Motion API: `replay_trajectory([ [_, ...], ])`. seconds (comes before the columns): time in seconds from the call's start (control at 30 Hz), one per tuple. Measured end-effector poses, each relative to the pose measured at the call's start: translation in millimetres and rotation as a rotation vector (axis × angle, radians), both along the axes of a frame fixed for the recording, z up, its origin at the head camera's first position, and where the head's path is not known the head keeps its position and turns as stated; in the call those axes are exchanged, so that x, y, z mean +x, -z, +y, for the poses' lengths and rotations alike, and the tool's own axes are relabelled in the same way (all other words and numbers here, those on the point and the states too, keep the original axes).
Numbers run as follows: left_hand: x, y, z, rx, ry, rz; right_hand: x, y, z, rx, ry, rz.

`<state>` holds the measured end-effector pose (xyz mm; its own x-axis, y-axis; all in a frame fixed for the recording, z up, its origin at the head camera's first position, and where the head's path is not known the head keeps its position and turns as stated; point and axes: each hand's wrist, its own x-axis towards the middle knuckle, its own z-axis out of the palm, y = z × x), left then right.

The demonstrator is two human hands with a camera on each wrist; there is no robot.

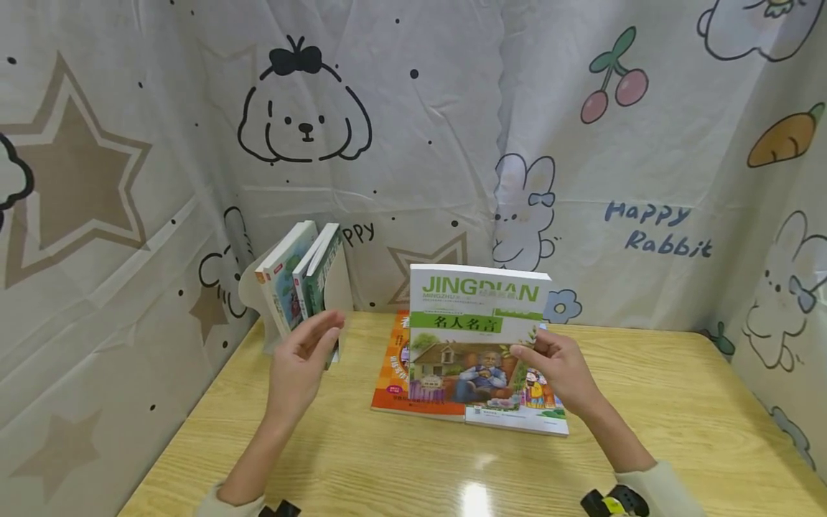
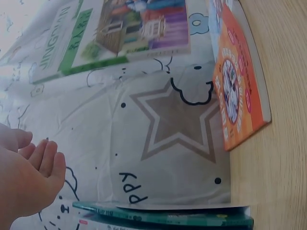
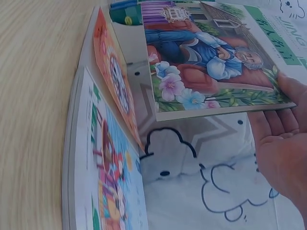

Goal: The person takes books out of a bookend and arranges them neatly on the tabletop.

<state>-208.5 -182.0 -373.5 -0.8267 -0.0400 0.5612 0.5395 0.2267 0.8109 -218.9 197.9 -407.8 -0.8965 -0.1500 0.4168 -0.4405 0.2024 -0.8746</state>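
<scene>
My right hand (image 1: 561,366) pinches the right edge of a white and green book (image 1: 478,327), its illustrated cover turned toward me. In the right wrist view the thumb lies on the cover and the fingers go behind it. This book is held up above two others on the table: an orange book (image 1: 394,362) and a white illustrated book (image 1: 549,413). My left hand (image 1: 304,362) is raised in front of the book rack, fingers loosely bent, with nothing in it. In the left wrist view, the left hand (image 2: 33,172) is apart from every book.
At the back left, a pale book rack (image 1: 336,276) holds several leaning books (image 1: 287,269). Printed cloth (image 1: 413,143) hangs behind and at both sides of the wooden table (image 1: 362,459).
</scene>
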Motion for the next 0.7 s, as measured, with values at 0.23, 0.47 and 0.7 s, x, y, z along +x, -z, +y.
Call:
replay_trajectory([
  [0.23, -3.6, -0.4, -8.8, 0.012, -0.021, 0.02, -0.3, -1.2, 21.8, 0.048, 0.085, -0.021],
  [0.47, -2.7, 0.9, -16.7, 0.013, -0.052, 0.001, 1.6, 3.2, 45.8, 0.024, 0.105, -0.09],
  [0.7, -2.0, -0.7, -19.6, 0.016, -0.059, -0.004, -0.7, 7.1, 67.3, -0.176, 0.075, -0.227],
])
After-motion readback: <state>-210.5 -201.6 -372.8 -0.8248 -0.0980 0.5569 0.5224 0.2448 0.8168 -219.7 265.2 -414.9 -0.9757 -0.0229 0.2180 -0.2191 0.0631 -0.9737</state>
